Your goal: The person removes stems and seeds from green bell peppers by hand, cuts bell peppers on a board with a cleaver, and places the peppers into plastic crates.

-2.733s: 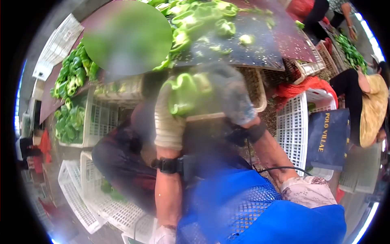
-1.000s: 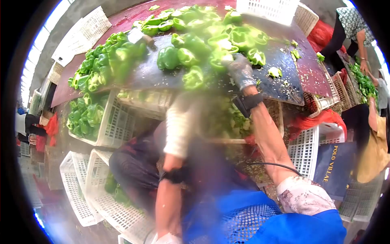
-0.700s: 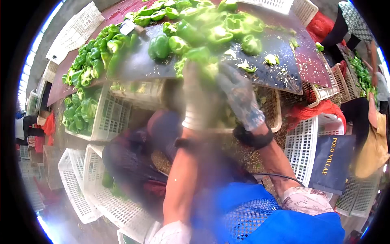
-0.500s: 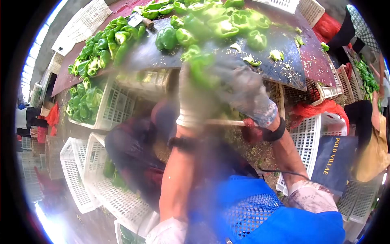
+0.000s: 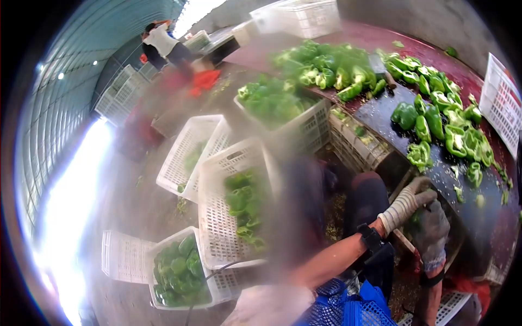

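Note:
My left hand [image 5: 408,204], in a pale ribbed glove, is closed at the near edge of the dark board [image 5: 375,117]; what it holds is hidden. Against it is my right hand [image 5: 433,233], in a grey glove, fingers bent and pressed together; its contents cannot be made out. Both hands are over a crate below the board. Green pepper halves [image 5: 457,138] lie on the board beyond them, with a whole-looking pepper [image 5: 404,116] at the left of that group. A wide blade [image 5: 376,63] with a wooden handle rests between two pepper piles.
White crates of green peppers stand on the floor: one near the front [image 5: 205,296], one in the middle [image 5: 209,217], one by the table [image 5: 321,127]. Another crate [image 5: 497,103] is at the table's far right. A person [image 5: 163,43] stands in the background.
The view has swung left, so the table and my hands now appear farther right and more floor crates show. The pepper seen between my hands earlier is no longer clearly visible.

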`<state>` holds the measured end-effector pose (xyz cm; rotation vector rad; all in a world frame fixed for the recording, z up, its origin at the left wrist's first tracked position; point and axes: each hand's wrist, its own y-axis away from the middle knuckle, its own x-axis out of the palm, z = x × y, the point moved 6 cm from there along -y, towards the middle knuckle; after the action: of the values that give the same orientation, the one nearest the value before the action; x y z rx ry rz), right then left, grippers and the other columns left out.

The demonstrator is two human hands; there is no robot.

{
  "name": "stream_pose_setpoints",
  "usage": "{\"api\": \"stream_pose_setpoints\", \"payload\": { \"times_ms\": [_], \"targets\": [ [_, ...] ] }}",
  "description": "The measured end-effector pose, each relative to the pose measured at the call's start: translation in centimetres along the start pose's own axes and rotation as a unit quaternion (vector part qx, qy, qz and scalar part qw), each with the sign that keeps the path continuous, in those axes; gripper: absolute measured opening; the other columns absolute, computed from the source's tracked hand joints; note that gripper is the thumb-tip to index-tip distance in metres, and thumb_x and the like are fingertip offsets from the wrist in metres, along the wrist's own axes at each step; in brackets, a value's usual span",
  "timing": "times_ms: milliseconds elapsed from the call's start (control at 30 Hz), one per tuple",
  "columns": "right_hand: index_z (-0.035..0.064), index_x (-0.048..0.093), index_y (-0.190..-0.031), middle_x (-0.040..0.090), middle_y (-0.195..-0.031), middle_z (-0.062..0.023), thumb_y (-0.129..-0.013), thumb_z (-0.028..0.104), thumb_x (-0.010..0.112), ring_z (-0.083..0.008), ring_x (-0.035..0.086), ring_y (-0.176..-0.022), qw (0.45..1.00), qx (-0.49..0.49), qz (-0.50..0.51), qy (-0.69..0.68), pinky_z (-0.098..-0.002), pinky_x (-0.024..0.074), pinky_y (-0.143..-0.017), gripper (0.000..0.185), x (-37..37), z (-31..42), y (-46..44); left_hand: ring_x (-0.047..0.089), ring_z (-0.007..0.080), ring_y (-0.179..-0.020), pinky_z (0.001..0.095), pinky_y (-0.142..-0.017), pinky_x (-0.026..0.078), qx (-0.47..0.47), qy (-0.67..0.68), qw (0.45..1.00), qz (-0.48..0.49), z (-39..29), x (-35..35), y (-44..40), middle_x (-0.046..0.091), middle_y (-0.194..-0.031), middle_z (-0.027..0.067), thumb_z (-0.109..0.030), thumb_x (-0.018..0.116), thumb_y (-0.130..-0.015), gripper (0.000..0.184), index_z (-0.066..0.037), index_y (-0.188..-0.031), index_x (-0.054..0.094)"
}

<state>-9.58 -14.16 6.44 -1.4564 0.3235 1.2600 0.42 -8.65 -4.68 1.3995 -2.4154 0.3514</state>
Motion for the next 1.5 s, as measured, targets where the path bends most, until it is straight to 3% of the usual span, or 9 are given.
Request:
{"api": "stream_pose_setpoints", "payload": {
  "times_ms": [367,467,600,733,833,900,1033,1367,1500],
  "targets": [
    [0.0066,0.062,-0.096,0.061,-0.096,-0.0157,-0.076,0.014,0.067,-0.0378,0.061,-0.079,0.98,0.155,0.054,-0.111,-0.0466,0.0487,-0.063,0.022,4.0,-3.3,5.3,0.057,0.0195,-0.105,0.0323,-0.095,0.042,-0.081,-0.036,0.994,0.06,-3.0,2.6,3.2,0.064,-0.109,0.0077,-0.028,0.065,-0.087,0.034,-0.004,-0.111,0.066],
    [0.0069,0.063,-0.097,0.062,-0.099,-0.0161,-0.077,0.017,0.07,-0.0377,0.063,-0.082,0.99,0.089,0.107,-0.023,-0.046,0.0501,-0.066,0.024,2.1,-2.6,4.0,0.059,0.0117,-0.082,0.0286,-0.076,0.048,-0.086,0.048,0.995,0.02,-2.6,2.9,3.0,0.065,-0.086,0.0006,-0.015,0.067,-0.086,0.013,-0.005,-0.094,0.067],
    [0.0055,0.061,-0.105,0.062,-0.11,-0.017,-0.073,0.015,0.076,-0.0387,0.064,-0.093,0.988,0.122,0.056,-0.072,-0.0446,0.0527,-0.074,0.036,4.5,-4.5,3.6,0.06,0.0139,-0.081,0.029,-0.075,0.048,-0.049,0.081,0.993,-0.067,-1.6,1.4,3.0,0.064,-0.084,0.0013,-0.011,0.062,-0.086,0.008,-0.007,-0.09,0.067],
    [0.0046,0.058,-0.111,0.06,-0.112,-0.0166,-0.073,0.011,0.077,-0.0385,0.062,-0.096,0.995,0.0,-0.028,-0.1,-0.0419,0.0526,-0.079,0.043,4.2,-3.5,3.0,0.065,0.0261,-0.097,0.0401,-0.085,0.052,0.121,-0.158,0.977,-0.08,3.6,-1.7,-0.5,0.068,-0.102,0.0123,-0.017,0.076,-0.075,0.032,-0.013,-0.107,0.07],
    [0.0043,0.056,-0.115,0.06,-0.112,-0.0154,-0.079,0.011,0.073,-0.0352,0.061,-0.098,0.998,-0.012,-0.004,-0.054,-0.0395,0.0513,-0.083,0.041,5.9,-5.1,5.1,0.066,0.028,-0.099,0.0403,-0.084,0.053,0.289,-0.39,0.874,-0.025,-1.8,-0.6,2.8,0.068,-0.104,0.0135,-0.009,0.078,-0.074,0.036,-0.013,-0.108,0.07],
    [0.0044,0.056,-0.117,0.06,-0.113,-0.0139,-0.083,0.013,0.069,-0.0321,0.061,-0.099,0.997,0.018,0.003,-0.076,-0.038,0.0509,-0.084,0.038,7.1,-6.8,5.8,0.066,0.0273,-0.099,0.0393,-0.083,0.053,0.129,-0.059,0.989,-0.032,6.1,-1.8,-1.3,0.068,-0.104,0.0127,-0.011,0.078,-0.075,0.034,-0.012,-0.108,0.069],
    [0.0045,0.056,-0.121,0.062,-0.113,-0.0098,-0.09,0.016,0.062,-0.0257,0.062,-0.1,0.957,0.169,0.005,-0.235,-0.0343,0.0513,-0.085,0.033,8.9,-10.2,6.3,0.066,0.0226,-0.092,0.0367,-0.079,0.052,0.224,-0.214,0.949,-0.061,1.1,-1.0,1.4,0.068,-0.101,0.0095,-0.021,0.072,-0.083,0.029,-0.008,-0.109,0.068],
    [0.0023,0.06,-0.118,0.063,-0.108,-0.0107,-0.093,0.019,0.058,-0.0198,0.059,-0.095,0.927,0.289,-0.087,-0.222,-0.03,0.0479,-0.083,0.029,9.3,-6.0,3.8,0.063,0.0193,-0.077,0.0349,-0.067,0.05,-0.099,-0.006,0.953,-0.285,3.8,-2.8,0.7,0.067,-0.081,0.0074,-0.005,0.066,-0.074,0.013,-0.004,-0.087,0.067],
    [0.0015,0.063,-0.112,0.065,-0.104,-0.0117,-0.092,0.017,0.059,-0.0205,0.061,-0.092,0.912,0.303,-0.106,-0.255,-0.0304,0.0484,-0.081,0.026,8.9,-4.5,3.8,0.064,0.022,-0.069,0.0376,-0.063,0.053,0.165,-0.045,0.945,-0.278,1.6,-3.8,1.4,0.065,-0.072,0.0077,-0.002,0.068,-0.069,0.011,-0.006,-0.079,0.065]
  ]
}}
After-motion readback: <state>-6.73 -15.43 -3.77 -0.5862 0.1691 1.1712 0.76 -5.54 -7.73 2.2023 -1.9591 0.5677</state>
